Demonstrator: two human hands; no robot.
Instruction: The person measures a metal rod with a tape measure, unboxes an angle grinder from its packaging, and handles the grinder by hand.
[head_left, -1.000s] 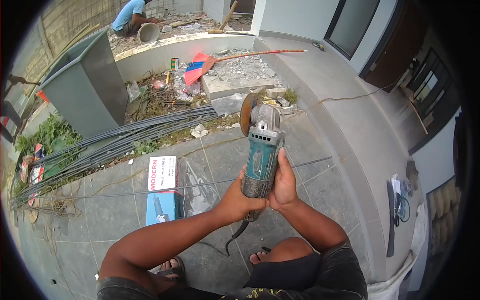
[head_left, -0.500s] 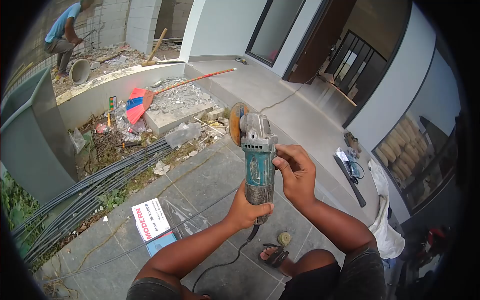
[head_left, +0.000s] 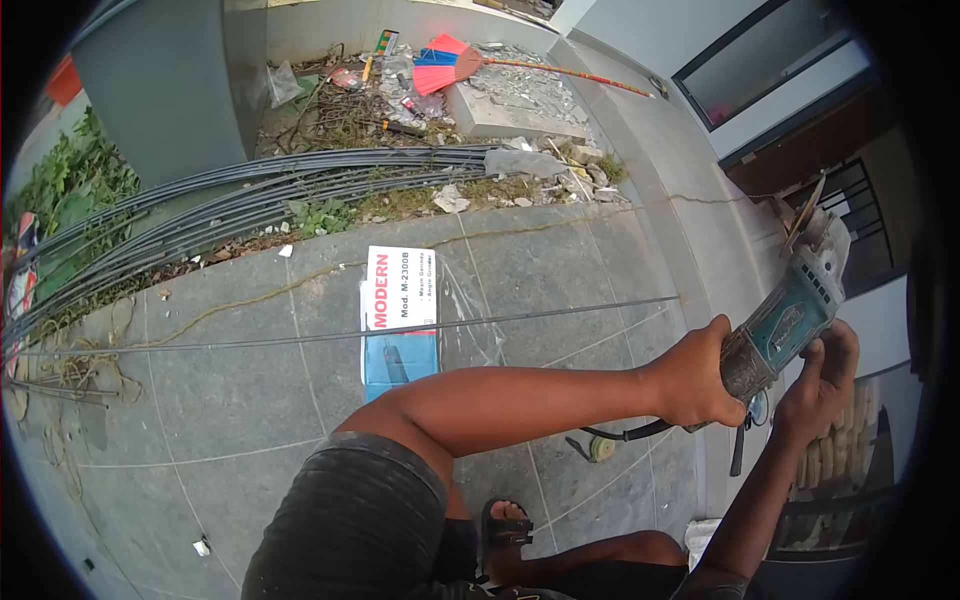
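An angle grinder (head_left: 790,322) with a teal, worn body is held up at the right, tilted with its head toward the upper right. My left hand (head_left: 690,378) wraps around its dark rear grip. Bent fingers and thumb of my right hand (head_left: 815,398) meet the lower right side of the body near the head; part of that contact is hidden. The disc (head_left: 801,222) is seen nearly edge-on. A black cord (head_left: 632,435) trails from the rear end, below my left wrist.
On the grey tiles lies a MODERN box (head_left: 400,290) beside clear plastic, with a thin rod (head_left: 560,316) across it. Bundled steel bars (head_left: 350,170) run along the tile edge. A broom (head_left: 462,66) rests on rubble. A small yellowish roll (head_left: 600,448) sits near my sandalled foot (head_left: 508,530).
My view has swung left and down, so the grinder and both hands now appear farther right. The grinder has tilted to the right. The co-worker is out of view.
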